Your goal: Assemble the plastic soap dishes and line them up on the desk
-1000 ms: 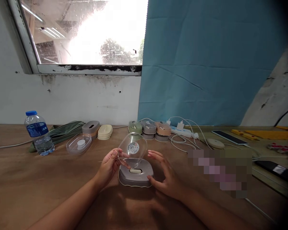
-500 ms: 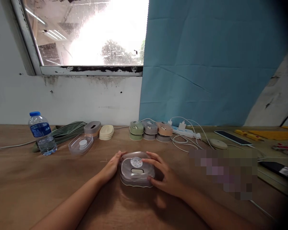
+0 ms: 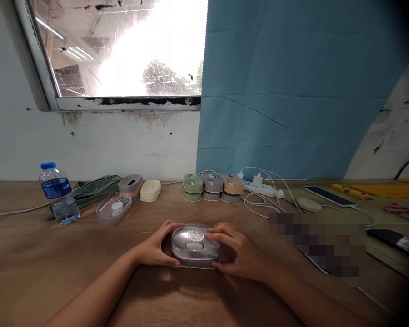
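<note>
A rounded grey plastic box with a clear lid sits on the table in front of me, a round printed sticker on its top and a pale oval slot below that. My left hand grips its left side, thumb at the front lower corner and fingers along the back. On the opposite side, my right hand has its thumb near the front right corner, with fingers over the lid's right edge by the sticker. Both hands hold the box between them.
Green, grey and peach boxes line the back. Left of them are a stack of cream lids, another box, a clear cover, a green pouch and a water bottle. Cables, a power strip and a phone lie right.
My left hand has opened wider and brought its thumb round to the box's front left corner. My right thumb has shifted lower toward the front edge. The box stays in about the same place.
</note>
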Tool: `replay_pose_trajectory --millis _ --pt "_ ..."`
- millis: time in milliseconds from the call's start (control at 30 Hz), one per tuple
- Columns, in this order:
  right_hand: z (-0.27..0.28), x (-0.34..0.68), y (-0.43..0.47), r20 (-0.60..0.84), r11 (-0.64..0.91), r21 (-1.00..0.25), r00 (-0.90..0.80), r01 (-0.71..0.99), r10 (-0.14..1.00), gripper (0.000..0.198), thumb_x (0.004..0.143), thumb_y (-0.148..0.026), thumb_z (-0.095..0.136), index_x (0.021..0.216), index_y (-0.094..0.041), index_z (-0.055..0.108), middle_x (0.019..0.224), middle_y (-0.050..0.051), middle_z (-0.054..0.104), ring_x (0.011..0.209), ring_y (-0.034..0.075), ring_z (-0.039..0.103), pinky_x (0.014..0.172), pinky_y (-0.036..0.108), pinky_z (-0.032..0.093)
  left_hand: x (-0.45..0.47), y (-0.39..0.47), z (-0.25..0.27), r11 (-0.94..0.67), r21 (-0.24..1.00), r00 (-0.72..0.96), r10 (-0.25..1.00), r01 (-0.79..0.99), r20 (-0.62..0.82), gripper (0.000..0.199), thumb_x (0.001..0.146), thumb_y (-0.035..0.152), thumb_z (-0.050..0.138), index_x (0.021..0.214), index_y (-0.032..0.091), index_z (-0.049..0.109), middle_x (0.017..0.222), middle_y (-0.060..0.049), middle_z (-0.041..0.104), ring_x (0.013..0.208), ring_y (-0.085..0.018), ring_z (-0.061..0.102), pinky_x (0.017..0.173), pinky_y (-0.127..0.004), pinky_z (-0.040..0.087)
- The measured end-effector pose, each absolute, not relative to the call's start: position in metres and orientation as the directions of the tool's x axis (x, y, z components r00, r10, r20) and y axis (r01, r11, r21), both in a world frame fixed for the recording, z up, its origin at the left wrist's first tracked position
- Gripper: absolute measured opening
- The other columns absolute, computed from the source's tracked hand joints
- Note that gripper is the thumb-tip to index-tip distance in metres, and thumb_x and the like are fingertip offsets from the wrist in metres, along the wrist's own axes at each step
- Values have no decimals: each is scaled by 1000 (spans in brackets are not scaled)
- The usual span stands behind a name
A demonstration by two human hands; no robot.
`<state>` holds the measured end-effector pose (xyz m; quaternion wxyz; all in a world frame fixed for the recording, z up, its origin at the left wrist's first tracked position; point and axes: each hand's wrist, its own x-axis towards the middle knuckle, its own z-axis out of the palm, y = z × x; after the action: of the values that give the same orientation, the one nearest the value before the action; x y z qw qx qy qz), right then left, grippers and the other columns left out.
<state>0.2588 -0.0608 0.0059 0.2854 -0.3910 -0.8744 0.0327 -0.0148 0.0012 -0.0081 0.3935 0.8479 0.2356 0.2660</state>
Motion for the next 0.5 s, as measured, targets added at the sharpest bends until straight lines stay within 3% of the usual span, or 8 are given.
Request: replay_pose_trajectory --millis 267,500 --pt "3 259 -60 424 641 -318 -499 699 755 40 66 -33 68 103 -20 60 92 6 58 84 20 56 76 32 48 -12 0 -9 -650 726 753 588 224 294 86 54 33 78 130 25 38 127 -10 33 121 -29 34 104 -41 28" --pt "1 262 -59 406 710 -345 -585 614 702 47 79 -32 61 123 -25 50 118 8 52 109 20 50 93 33 44 -13 2 -11 -645 707 721 633 290 282 80 48 35 81 118 25 43 121 -7 33 116 -26 38 99 -40 35"
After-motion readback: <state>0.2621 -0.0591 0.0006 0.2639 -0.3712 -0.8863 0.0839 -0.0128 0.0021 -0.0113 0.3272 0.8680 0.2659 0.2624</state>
